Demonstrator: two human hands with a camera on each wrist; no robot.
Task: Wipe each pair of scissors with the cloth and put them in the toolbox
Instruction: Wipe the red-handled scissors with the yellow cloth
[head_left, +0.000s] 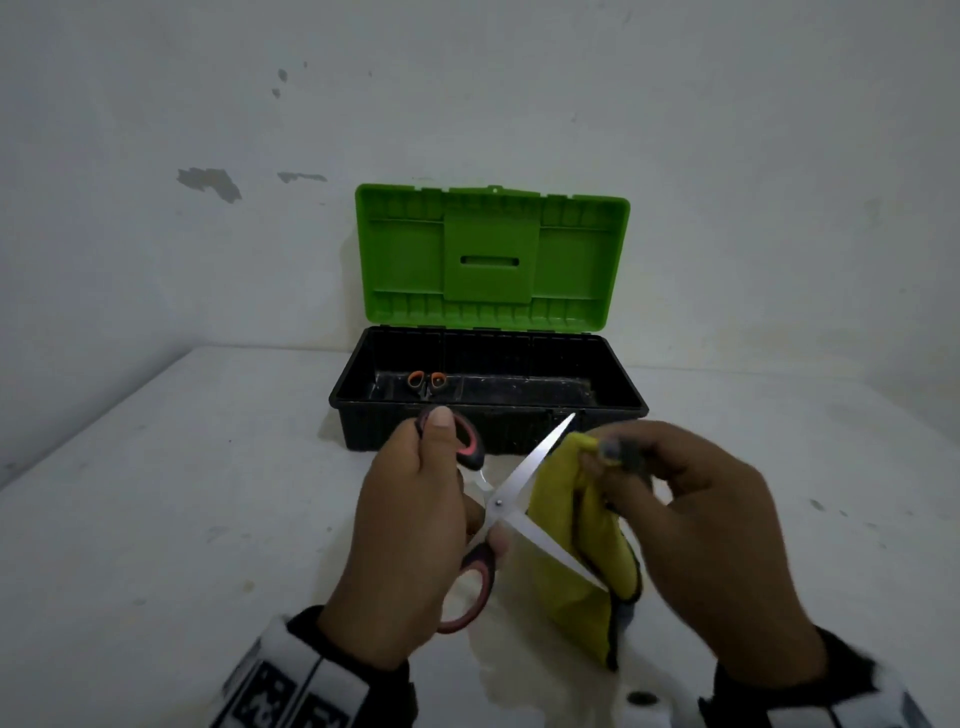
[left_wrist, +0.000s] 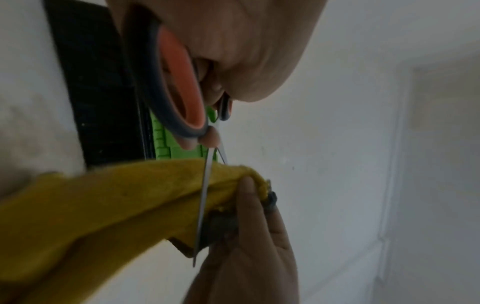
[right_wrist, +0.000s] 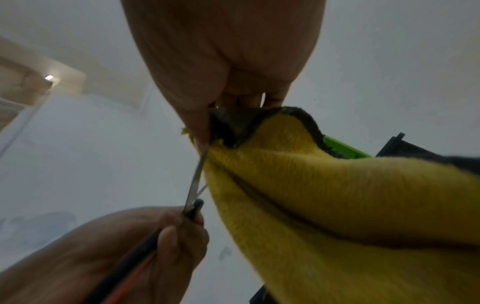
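Our left hand (head_left: 410, 545) grips the black-and-red handles of open steel scissors (head_left: 511, 506), while our right hand (head_left: 696, 540) fingers pinch a yellow cloth with dark edging (head_left: 576, 561) around one blade. Beyond, by the white worktop's (head_left: 156, 493) back edge, an open black toolbox with green lid (head_left: 488, 400) holds small orange-handled scissors (head_left: 427, 382).

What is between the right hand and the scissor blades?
The yellow cloth, pinched by the right hand, lies against the open scissors blades; the head view shows it.
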